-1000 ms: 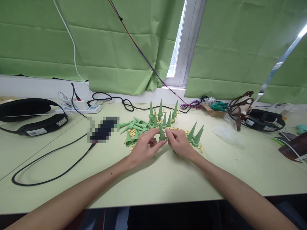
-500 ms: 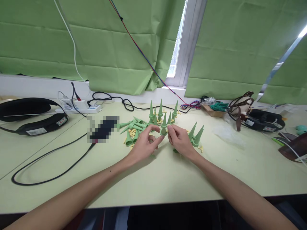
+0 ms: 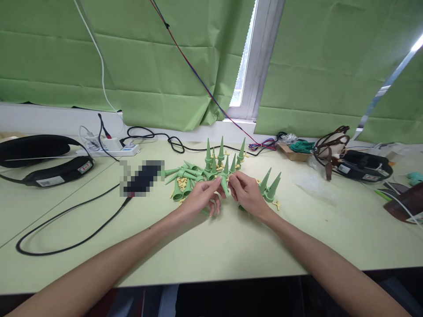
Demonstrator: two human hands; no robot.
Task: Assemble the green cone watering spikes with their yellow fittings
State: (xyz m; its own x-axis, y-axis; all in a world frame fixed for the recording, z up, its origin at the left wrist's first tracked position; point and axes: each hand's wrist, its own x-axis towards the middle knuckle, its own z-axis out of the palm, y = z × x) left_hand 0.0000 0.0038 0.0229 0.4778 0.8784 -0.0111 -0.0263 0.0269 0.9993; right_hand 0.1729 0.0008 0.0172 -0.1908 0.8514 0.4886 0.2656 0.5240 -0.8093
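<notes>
My left hand pinches a green plastic watering spike between thumb and forefinger, its point tilted down towards me. The other fingers of that hand are loosely curled. My right hand is closed against the spike's right side; a bit of yellow, apparently a small valve, shows at its fingertips, mostly hidden. Just behind the hands stand several upright green spikes with yellow valves at their bases. To the right two more spikes lean upright, beside a loose yellow valve. Left of my hands lies a pile of green spikes and yellow valves.
A black device with a cable lies left on the table. Black headsets rest at far left and right. A power strip, cardboard box, plastic bag and brown container surround the work.
The held spike has turned over, its point now down towards me. My left thumb and forefinger have closed on it from a wider spread. The right hand has barely moved.
</notes>
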